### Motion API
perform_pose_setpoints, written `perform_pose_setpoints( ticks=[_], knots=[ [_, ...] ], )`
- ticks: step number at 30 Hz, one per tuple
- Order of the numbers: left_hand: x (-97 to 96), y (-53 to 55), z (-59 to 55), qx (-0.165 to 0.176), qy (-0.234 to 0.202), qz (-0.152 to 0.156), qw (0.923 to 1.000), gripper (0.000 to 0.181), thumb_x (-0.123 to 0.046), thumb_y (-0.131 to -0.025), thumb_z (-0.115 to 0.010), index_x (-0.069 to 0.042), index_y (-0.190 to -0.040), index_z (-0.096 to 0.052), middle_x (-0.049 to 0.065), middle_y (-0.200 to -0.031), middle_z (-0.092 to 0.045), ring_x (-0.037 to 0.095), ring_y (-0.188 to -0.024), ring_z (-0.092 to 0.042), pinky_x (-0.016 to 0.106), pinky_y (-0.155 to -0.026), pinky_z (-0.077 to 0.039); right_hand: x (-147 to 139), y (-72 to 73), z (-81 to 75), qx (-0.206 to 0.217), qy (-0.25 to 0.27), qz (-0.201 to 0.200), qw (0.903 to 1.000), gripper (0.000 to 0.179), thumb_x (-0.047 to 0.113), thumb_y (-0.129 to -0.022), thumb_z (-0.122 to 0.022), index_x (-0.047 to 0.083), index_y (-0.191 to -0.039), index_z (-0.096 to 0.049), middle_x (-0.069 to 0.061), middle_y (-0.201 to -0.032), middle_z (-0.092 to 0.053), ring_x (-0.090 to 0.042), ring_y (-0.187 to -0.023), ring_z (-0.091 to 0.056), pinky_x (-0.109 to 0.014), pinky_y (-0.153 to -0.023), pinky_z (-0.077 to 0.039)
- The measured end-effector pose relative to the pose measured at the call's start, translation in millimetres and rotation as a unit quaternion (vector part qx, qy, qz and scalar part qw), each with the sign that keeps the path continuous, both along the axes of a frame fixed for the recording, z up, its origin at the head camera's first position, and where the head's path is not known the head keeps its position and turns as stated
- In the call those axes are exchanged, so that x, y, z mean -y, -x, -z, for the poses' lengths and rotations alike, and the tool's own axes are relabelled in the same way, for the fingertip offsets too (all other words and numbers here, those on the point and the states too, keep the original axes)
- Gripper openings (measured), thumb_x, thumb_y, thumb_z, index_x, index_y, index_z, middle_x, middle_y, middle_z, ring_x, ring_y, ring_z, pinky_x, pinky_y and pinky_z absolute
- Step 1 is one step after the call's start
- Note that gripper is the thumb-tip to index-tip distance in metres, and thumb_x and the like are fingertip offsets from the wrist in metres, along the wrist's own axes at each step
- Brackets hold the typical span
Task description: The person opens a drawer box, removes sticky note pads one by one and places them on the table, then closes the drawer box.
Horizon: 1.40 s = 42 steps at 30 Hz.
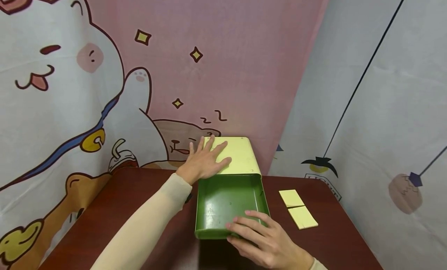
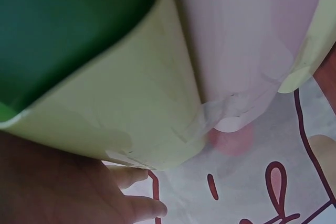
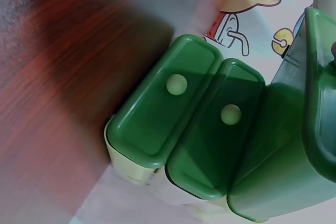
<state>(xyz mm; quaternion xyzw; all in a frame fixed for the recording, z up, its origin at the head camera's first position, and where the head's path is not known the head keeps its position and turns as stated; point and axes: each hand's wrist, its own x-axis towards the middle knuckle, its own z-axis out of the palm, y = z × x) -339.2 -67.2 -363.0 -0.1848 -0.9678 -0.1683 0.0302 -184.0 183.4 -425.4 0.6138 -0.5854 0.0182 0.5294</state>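
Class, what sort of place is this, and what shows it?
Probably an indoor tabletop workspace: a reddish-brown table holds a drawer unit, with a cartoon-print backdrop behind.

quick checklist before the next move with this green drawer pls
1. Green drawer pulled out: ok, it juts from the yellow cabinet.
2. Left hand bracing the cabinet: ok, it rests on the top, fingers spread.
3. Right hand gripping a knob: cannot tell; it is at the drawer's front, but the grip is hidden.
4. The other two drawers shut: ok, they look shut in the right wrist view.
5. Yellow pads out of the drawer's way: ok, they lie off to its right on the table.
6. Whole drawer interior visible: not ok, its back end is hidden.
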Motion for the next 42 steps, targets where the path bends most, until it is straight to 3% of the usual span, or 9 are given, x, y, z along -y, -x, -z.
perform_pose_setpoints(
  ticks=[18,29,42],
  knots=[
    [0.4,-0.2,-3.7,0.01,0.003,0.005,0.9999,0.082,-0.082,-0.114,-0.035,-0.045,-0.186,-0.026,0.011,-0.2,-0.004,0.048,-0.185,0.001,0.08,-0.144,0.005,6,7.2,-13.9,0.011,0.056,0.004,0.9984,0.018,0.019,-0.112,-0.074,0.015,-0.108,-0.091,-0.01,-0.123,-0.09,-0.023,-0.109,-0.085,-0.046,-0.111,-0.062],
    [2.0,0.6,-6.7,0.009,0.008,0.008,0.9999,0.082,-0.082,-0.114,-0.035,-0.043,-0.187,-0.026,0.012,-0.199,-0.004,0.048,-0.185,0.001,0.08,-0.144,0.004,3,23.0,-5.6,0.047,0.058,0.042,0.9963,0.023,0.019,-0.117,-0.07,0.011,-0.116,-0.091,-0.015,-0.135,-0.087,-0.029,-0.118,-0.085,-0.051,-0.114,-0.059],
    [2.1,0.1,-8.6,0.015,0.004,0.013,0.9998,0.082,-0.081,-0.115,-0.038,-0.042,-0.186,-0.028,0.013,-0.199,-0.006,0.049,-0.185,0.001,0.081,-0.144,0.003,4,42.3,3.2,0.067,0.066,0.057,0.9939,0.023,0.02,-0.118,-0.069,0.009,-0.121,-0.09,-0.016,-0.143,-0.084,-0.032,-0.125,-0.082,-0.054,-0.117,-0.057]
  ],
)
